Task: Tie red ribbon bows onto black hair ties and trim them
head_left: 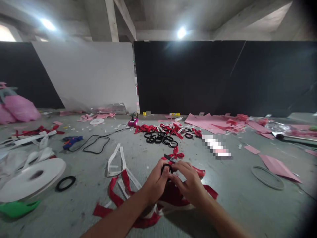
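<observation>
A black ring that looks like a hair tie [163, 169] is pinched between the thumb and fingers of my left hand [156, 181]. My right hand [189, 180] meets it from the other side, its fingertips closed at the ring's edge. Beneath my hands lie scissors with red handles [200, 172], their dark blades pointing away. Red ribbon [116, 195] and white strips [116, 158] spread around my forearms. Just beyond my fingers sits a red bow [176, 153]. What part of the ring my fingers cover is hidden.
Several black rings [158, 138] and red bows [146, 128] are piled ahead. To the left are a blue glue gun [71, 142] with its cord, a white ribbon spool [53, 168] and another black ring [65, 183]. Pink paper [208, 122] and a grey hoop [267, 178] lie right.
</observation>
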Motion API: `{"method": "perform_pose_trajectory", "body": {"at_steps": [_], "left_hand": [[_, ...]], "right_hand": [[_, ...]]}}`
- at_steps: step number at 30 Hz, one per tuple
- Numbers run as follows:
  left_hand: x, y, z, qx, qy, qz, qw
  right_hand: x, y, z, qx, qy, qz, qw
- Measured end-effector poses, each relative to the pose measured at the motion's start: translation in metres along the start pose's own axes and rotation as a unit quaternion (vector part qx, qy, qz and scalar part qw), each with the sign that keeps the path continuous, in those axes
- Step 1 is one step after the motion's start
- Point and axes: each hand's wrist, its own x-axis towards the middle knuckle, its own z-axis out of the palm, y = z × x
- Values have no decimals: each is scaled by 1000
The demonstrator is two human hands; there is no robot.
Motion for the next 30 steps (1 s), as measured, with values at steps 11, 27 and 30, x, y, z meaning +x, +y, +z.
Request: {"method": "perform_pose_trajectory", "body": {"at_steps": [11,27,30], "left_hand": [[8,-5,-20,257,-17,118,959],[6,1,-23,251,-20,98,963],[6,-4,-22,257,13,54,965]], "right_hand": [[0,-10,3,151,-3,117,982],[-1,-3,1,288,-27,202,936],[-3,-8,2,242,-81,176,951]]}}
